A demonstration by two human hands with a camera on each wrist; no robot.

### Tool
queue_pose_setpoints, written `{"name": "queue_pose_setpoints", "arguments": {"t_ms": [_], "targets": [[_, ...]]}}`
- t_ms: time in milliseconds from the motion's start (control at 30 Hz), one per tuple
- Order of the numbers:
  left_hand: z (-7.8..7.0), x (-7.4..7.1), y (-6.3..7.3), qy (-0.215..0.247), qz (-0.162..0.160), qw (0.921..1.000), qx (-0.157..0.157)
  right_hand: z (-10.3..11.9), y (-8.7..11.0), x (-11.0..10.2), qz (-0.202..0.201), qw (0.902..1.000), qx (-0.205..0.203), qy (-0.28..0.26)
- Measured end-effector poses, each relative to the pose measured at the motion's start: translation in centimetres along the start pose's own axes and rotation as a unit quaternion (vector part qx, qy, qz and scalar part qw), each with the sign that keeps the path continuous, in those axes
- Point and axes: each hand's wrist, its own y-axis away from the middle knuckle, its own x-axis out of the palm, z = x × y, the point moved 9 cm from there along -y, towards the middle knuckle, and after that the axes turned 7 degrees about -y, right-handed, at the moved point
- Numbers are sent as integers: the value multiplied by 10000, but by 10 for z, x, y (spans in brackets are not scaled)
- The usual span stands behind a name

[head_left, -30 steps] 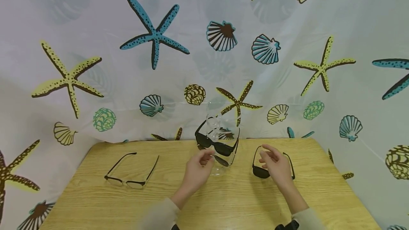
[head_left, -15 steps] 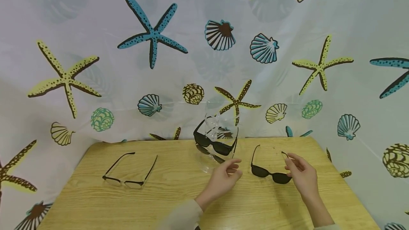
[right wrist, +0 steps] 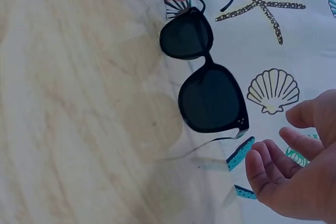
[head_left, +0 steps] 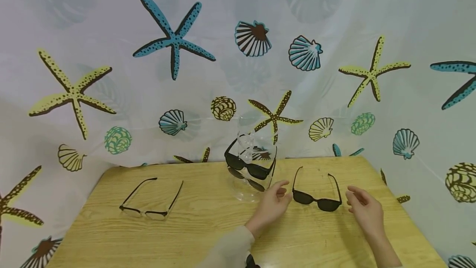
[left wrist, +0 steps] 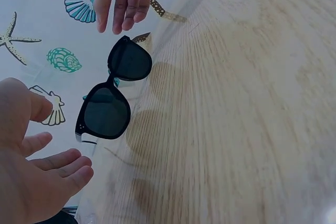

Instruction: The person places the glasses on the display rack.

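A pair of black sunglasses [head_left: 327, 205] stands on the wooden table with its temples unfolded toward the back. My left hand [head_left: 273, 204] is just left of it, fingers relaxed and holding nothing. On the other side my right hand [head_left: 367, 210] hovers near the right hinge, also holding nothing. Both wrist views show the dark lenses [left wrist: 107, 111] between the two hands, with a gap to the fingers on each side. In the right wrist view the frame's hinge end [right wrist: 241, 129] points toward my right fingers.
A clear display stand [head_left: 246, 139] at the back middle carries two pairs of sunglasses [head_left: 257, 171], one above the other. Thin-rimmed eyeglasses [head_left: 154, 215] lie unfolded at the left of the wooden table [head_left: 178, 243]. A shell-and-starfish patterned curtain [head_left: 208, 73] closes the back and sides.
My left hand has left the sunglasses on the stand and moved right. My right hand has shifted right, from over the table sunglasses to beside them. Those sunglasses stay in place.
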Motion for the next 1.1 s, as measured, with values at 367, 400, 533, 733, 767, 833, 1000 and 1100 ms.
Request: {"name": "queue_pose_setpoints", "arguments": {"t_ms": [367,400,533,733,767,833,1000,1100], "targets": [[4,15,-7,-121,100,9995,-268,-22,-1,9,415,9979,417,-276],[5,16,-7,-133,116,9994,-289,-23,0,10,433,9978,410,-287],[8,18,-7,-155,156,9994,-275,-25,0,14,489,9973,441,-332],[13,21,-9,-177,187,9994,-241,-29,-1,16,546,9969,437,-373],[14,22,-9,-182,189,9994,-230,-30,-1,17,552,9968,446,-369],[15,22,-9,-200,195,9994,-194,-31,-1,17,553,9967,454,-377],[13,22,-9,-220,204,9995,-106,-32,-2,18,599,9964,466,-371],[13,22,-10,-269,208,9994,-57,-32,-3,19,616,9965,451,-331]]}}
